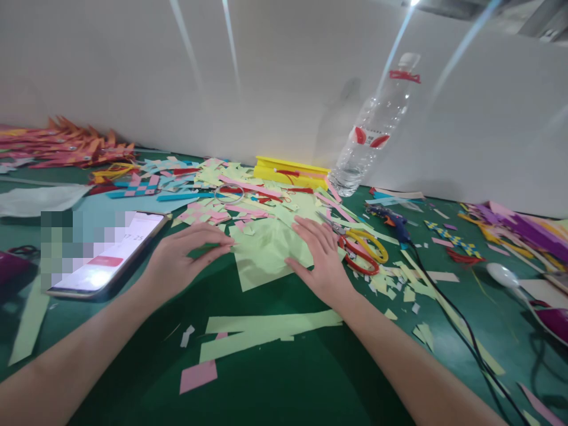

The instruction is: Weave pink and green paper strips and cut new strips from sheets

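A creased light green paper sheet (261,260) lies on the green table between my hands. At its left edge is my left hand (190,251), thumb and fingertips pressed together at a tiny pale scrap too small to make out. My right hand (317,254) rests on the sheet's right side, palm down with fingers spread, holding nothing. Just right of that hand lie scissors (364,251) with red and yellow handles. Pale green strips (266,325) and a pink piece (198,377) are nearer to me.
A lit phone (110,260) lies at left. Behind are many paper scraps (208,177), a yellow folded strip (284,171) and a leaning plastic bottle (373,136) by the wall. Rightward are a blue glue gun (393,222), its black cable and a white spoon (503,275).
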Available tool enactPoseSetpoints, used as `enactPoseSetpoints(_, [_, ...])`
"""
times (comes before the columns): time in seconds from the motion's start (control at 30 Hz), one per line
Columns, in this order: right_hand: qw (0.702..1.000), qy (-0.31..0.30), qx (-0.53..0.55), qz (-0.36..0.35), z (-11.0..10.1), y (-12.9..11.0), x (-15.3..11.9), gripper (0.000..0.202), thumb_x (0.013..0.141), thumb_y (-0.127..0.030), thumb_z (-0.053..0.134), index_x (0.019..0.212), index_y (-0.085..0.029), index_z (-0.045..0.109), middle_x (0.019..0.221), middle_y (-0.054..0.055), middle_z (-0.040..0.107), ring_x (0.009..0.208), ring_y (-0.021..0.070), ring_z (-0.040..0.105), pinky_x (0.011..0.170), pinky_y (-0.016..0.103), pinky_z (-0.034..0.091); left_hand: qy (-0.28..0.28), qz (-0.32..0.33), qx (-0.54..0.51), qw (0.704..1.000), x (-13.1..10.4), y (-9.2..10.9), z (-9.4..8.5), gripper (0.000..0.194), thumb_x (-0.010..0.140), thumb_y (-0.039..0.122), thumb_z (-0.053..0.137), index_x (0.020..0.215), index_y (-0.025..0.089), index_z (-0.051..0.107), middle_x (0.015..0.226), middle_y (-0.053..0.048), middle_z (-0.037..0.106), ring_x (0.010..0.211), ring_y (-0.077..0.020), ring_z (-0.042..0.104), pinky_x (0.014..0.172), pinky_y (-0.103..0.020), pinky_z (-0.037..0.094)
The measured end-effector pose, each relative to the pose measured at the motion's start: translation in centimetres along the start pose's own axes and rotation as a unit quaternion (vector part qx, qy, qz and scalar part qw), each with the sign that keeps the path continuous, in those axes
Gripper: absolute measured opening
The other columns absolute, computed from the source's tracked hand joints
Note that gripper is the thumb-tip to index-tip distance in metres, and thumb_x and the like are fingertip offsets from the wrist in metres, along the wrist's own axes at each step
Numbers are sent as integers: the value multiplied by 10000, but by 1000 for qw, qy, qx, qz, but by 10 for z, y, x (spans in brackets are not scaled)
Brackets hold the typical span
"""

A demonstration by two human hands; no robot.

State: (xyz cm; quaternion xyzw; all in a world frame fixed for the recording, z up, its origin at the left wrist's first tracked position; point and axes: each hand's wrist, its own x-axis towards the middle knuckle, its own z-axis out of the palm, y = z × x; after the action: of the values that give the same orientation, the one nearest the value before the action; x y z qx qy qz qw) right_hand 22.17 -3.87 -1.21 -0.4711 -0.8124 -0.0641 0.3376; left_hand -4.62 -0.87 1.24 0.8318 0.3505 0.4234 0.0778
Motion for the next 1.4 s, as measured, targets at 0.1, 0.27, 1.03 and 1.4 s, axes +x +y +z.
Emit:
enactPoseSetpoints(0.1, [998,-65,10,-16,1,0,-1,617,867,-456,562,1400,-242,336,1448,85,449,1383,263,315,1153,536,152,-17,20,-12,1000,0,4,2,100,833,238,609,847,273,702,827,6,729,837,-166,666,800,-276,544])
enactPoseSetpoints(0.27, [997,-42,67,-6,1,-3,0,343,849,-396,617,1142,-219,592,1089,67,695,1165,244,551,1142,543,165,-13,-30,-29,999,1,6,1,85,805,260,622,834,301,692,822,14,724,823,-179,670,767,-286,553])
enactPoseSetpoints(1.03, [854,-74,385,342,-4,2,5,310,704,-493,706,695,-187,657,577,3,675,463,110,554,459,221,418,22,-234,-88,968,6,-6,1,350,742,342,669,1065,214,637,806,-16,683,737,-152,649,706,-284,548])
enactPoseSetpoints(1.4, [883,-54,303,354,-9,7,5,458,789,-559,598,521,-187,610,405,-23,556,381,96,498,454,220,403,32,-281,20,959,4,-19,-2,378,780,386,579,1098,186,627,890,-53,702,842,-212,661,817,-363,539])
